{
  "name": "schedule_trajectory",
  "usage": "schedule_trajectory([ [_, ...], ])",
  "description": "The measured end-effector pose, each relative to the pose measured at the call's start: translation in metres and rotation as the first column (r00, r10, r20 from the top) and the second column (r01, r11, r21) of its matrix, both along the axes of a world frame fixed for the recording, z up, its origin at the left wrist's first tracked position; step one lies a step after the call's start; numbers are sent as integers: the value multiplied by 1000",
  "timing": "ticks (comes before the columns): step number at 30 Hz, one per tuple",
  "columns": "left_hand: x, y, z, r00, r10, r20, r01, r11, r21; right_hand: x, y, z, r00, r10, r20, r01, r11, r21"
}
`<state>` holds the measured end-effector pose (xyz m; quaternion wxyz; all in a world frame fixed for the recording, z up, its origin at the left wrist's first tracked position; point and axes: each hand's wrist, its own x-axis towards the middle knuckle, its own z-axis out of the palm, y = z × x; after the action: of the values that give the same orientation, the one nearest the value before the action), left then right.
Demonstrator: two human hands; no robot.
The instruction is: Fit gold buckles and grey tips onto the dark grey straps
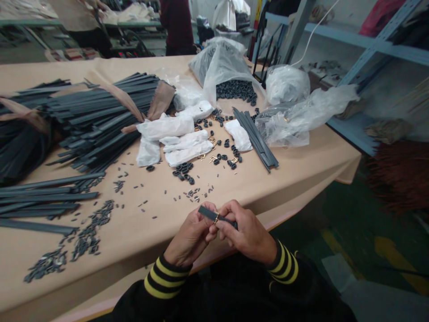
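Note:
Near the table's front edge, my left hand and my right hand both grip a dark grey strap. A small gold buckle sits on the strap between my fingertips. My left fingers pinch the strap close to its free end; the right thumb and forefinger press at the buckle, with more of the strap running under them. Part of the strap is hidden by my right fingers. Beyond my hands lie dark strap loops and loose gold buckles.
Bundled dark straps fill the left side, with small cut pieces in front. White packets lie mid-table. A plastic bag spills loops at the back. Loose straps and clear plastic lie right. Two people stand beyond.

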<state>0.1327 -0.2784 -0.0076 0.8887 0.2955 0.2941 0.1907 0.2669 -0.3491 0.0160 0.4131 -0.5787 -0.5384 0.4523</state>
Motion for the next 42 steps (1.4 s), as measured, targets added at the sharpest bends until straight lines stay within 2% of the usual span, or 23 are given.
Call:
schedule_trajectory([
  [3, 0, 1, -1, 998, -36, 44, 36, 999, -2, -8, -3, -1, 997, -35, -72, 39, 998, 50],
  [6, -1, 1, -3, 996, -77, 44, 74, 996, 49, -6, -4, -1, 997, 24, -72, -18, 997, 82],
  [10, -2, -2, -3, 997, -79, -26, 82, 981, 173, 0, -1, -5, 984, 97, -152, -98, 995, 4],
  [14, -7, -5, 1, 994, -71, -83, 95, 936, 338, 1, 0, -13, 975, 35, -221, -48, 997, -56],
  [19, -16, -7, 2, 992, -14, -123, 51, 951, 306, -1, 0, -12, 1000, -4, -8, 4, 1000, 22],
  [22, -16, -6, -3, 984, 42, -173, 25, 929, 369, -5, 1, -11, 988, -19, 154, 1, 994, 113],
  [25, -13, -5, -8, 975, 56, -217, 42, 907, 420, -8, 1, -13, 971, -64, 229, 32, 990, 140],
  [29, -11, -5, -8, 965, 81, -247, 31, 907, 421, -9, 2, -16, 977, -50, 207, 28, 994, 108],
  [33, -10, -7, -7, 982, 77, -175, -10, 934, 357, -7, 5, -16, 988, -29, 152, 15, 995, 94],
  [36, -9, -8, -8, 985, 92, -143, -49, 959, 279, -4, 6, -14, 976, -9, 218, -7, 997, 73],
  [42, -9, -9, -9, 970, 181, -164, -139, 960, 242, 2, 7, -11, 955, -25, 297, 16, 999, 34],
])
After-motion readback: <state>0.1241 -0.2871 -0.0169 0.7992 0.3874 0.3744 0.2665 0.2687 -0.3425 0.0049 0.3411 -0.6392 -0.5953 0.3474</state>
